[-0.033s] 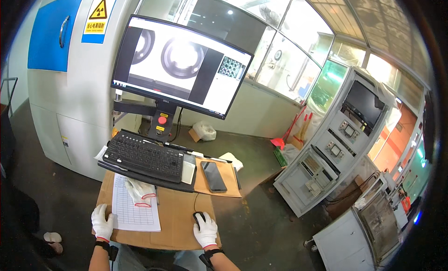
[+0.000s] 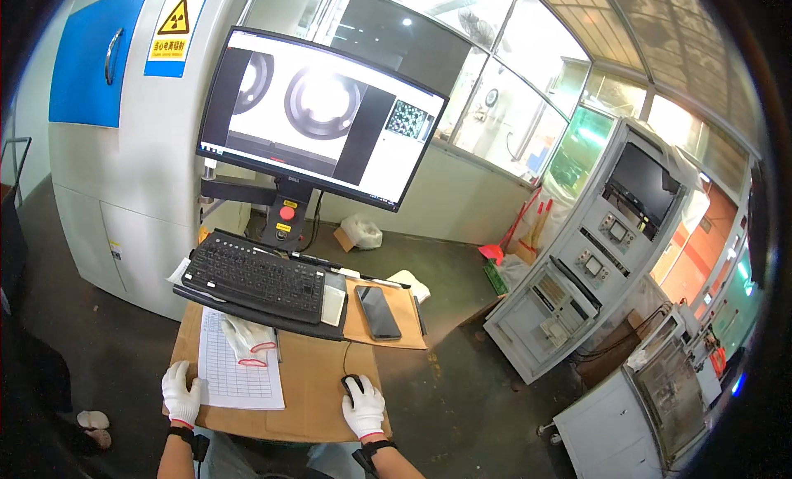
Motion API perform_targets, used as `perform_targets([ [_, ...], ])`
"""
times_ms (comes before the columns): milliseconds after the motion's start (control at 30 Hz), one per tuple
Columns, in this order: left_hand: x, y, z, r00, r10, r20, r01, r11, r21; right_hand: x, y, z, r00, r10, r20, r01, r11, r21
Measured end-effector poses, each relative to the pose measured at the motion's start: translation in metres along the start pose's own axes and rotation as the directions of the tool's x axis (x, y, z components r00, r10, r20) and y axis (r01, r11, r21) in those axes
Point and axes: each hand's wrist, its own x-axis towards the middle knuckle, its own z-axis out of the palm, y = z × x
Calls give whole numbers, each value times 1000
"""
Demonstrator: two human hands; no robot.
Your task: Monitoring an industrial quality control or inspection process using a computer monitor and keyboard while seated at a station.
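My left hand [image 2: 181,393], in a white knit glove with a red cuff edge, lies at the left edge of the cardboard-covered table [image 2: 318,396], thumb apart from the fingers and nothing held. Beside it is a printed table sheet [image 2: 235,372]. A spare pair of white gloves [image 2: 246,339] rests on that sheet's upper part. My right hand [image 2: 363,407], gloved the same way, is wrapped over a black computer mouse [image 2: 355,383], mostly hidden under the palm. Above the hands sits a black keyboard [image 2: 254,274]. On the monitor [image 2: 322,116] are grey round shapes.
A phone [image 2: 378,312] lies on a brown board [image 2: 404,318] right of the keyboard. A red push button [image 2: 286,212] is under the monitor. A large white-and-blue machine [image 2: 132,198] stands at left, a grey instrument cabinet [image 2: 569,273] at right, a metal cart [image 2: 627,421] at lower right.
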Motion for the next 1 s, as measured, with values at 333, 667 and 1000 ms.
perform_targets([
  [333, 1, 4, -1, 1000, 3, -26, -3, 1000, -21, 0, -2, -2, 1000, 5, -10, -5, 1000, -4],
  [667, -1, -2, 3, 995, 46, -85, -47, 999, -11, 1, 2, 3, 1000, -14, -19, 13, 999, -33],
  [1000, 0, 5, -1, 1000, 3, -20, -3, 1000, -17, -2, 4, 6, 999, -10, -31, 9, 1000, -25],
])
